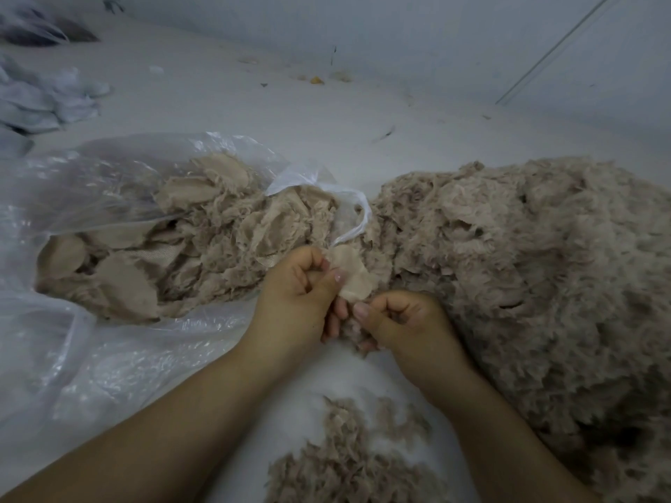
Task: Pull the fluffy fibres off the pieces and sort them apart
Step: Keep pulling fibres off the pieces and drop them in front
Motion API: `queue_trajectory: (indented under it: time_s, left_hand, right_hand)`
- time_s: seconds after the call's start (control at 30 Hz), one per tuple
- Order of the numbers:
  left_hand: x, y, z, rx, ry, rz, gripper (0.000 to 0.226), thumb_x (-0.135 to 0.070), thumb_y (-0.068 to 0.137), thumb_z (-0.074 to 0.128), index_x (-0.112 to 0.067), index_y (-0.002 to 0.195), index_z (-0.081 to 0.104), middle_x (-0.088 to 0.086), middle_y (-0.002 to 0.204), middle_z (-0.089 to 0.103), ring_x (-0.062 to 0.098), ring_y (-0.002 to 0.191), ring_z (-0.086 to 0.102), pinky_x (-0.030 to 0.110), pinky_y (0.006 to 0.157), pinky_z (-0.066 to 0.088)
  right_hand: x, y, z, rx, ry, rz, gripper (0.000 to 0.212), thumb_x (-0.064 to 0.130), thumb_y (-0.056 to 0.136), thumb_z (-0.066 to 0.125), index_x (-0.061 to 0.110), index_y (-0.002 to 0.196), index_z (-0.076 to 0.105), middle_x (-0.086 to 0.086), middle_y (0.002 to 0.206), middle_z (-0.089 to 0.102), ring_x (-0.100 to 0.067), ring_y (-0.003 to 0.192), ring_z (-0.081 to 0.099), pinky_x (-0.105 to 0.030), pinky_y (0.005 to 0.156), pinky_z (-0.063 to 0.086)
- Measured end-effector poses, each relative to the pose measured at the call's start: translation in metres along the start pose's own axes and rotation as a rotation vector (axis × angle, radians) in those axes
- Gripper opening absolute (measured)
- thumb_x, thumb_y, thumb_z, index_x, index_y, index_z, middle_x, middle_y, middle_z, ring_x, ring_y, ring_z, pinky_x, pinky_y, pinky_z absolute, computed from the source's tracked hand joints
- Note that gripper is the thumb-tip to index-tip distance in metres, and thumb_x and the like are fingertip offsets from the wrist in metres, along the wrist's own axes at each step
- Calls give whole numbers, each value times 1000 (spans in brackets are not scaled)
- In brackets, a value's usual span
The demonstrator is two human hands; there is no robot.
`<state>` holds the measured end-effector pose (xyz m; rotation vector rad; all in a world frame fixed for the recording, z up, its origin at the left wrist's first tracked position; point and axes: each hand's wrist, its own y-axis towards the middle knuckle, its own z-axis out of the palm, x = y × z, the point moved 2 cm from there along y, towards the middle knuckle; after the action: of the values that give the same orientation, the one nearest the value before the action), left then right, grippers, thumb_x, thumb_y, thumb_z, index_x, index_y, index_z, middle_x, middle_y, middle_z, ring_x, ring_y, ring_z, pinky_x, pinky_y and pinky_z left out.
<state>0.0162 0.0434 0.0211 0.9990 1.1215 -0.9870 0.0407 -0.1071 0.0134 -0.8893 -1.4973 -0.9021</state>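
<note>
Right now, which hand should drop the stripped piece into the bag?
Left. The left hand already pinches the stripped piece and sits beside the plastic bag; the right hand grips fluff near the fibre heap.

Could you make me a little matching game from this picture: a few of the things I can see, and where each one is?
Things:
1. clear plastic bag
2. big fluffy heap
3. small fluff pile
4. beige fabric piece

Places:
A. pinched between both hands
B. on the right
C. on the left, holding beige pieces
D. near bottom edge, between the forearms

Pairs: 1-C, 2-B, 3-D, 4-A
</note>
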Motion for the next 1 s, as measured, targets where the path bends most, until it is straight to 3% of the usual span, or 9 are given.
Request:
queue_trajectory:
  time_s: [0.13,0.2,0.3,0.37,0.43,0.53,0.67,0.8,1.0]
  left_hand:
    - [-9,3,-10,-133,7,32,24,-2,96,54,-15,78,46,6,49,58,17,32,44,22,33,33]
    - [-19,5,-16,-211,133,145,25,-3,93,60,-19,76,51,8,50,57,21,36,48,26,35,36]
    - [-39,15,-32,-390,630,479,17,-13,86,65,-22,74,58,0,58,52,19,53,52,31,49,41]
    - [-49,24,-41,-445,984,610,9,-14,86,62,-18,79,65,-5,63,51,22,61,54,30,52,40]
    - [-48,32,-48,-416,1300,577,11,-8,83,61,-10,84,71,5,76,62,33,68,60,34,52,43]
    - [-33,36,-47,-186,1593,288,17,-9,80,56,-11,90,69,11,92,59,36,74,60,32,51,34]
    - [-35,31,-41,-185,1594,252,20,-8,82,54,-7,99,64,15,96,54,36,74,56,32,51,27]
    - [-42,14,-23,-182,1397,515,18,-7,78,47,0,85,62,17,82,53,34,58,51,33,41,36]
    - [-28,-4,5,260,1302,565,28,-22,83,42,-12,86,68,4,80,60,27,65,58,32,48,43]
  right_hand:
    - [0,-2,-3,21,-81,-13,22,42,73,74,21,68,74,-9,61,68,-28,56,60,-44,57,50]
    - [0,-5,-1,92,-106,-24,30,48,68,77,18,72,76,-18,65,67,-27,56,56,-40,55,47]
    - [5,-7,1,140,-102,-8,39,59,74,70,21,75,78,-5,63,69,-10,57,60,-23,55,48]
    - [3,-5,-1,93,-37,44,38,49,87,60,17,75,77,4,62,69,-9,57,62,-20,57,49]
    - [0,-3,-3,55,-36,65,24,29,92,61,18,76,76,1,66,70,-12,58,62,-26,59,51]
    - [-4,-1,-2,31,-70,59,19,11,88,65,24,78,73,-6,66,67,-16,57,62,-33,59,53]
    - [-4,1,-3,-13,79,60,15,9,87,61,23,81,63,-13,65,64,-19,53,61,-30,52,50]
    - [-6,4,-3,-84,212,78,21,2,100,43,15,91,56,5,52,45,-9,47,45,-26,49,49]
    - [-2,4,-2,-115,194,85,25,5,102,40,15,103,63,5,53,43,-8,51,45,-26,52,50]
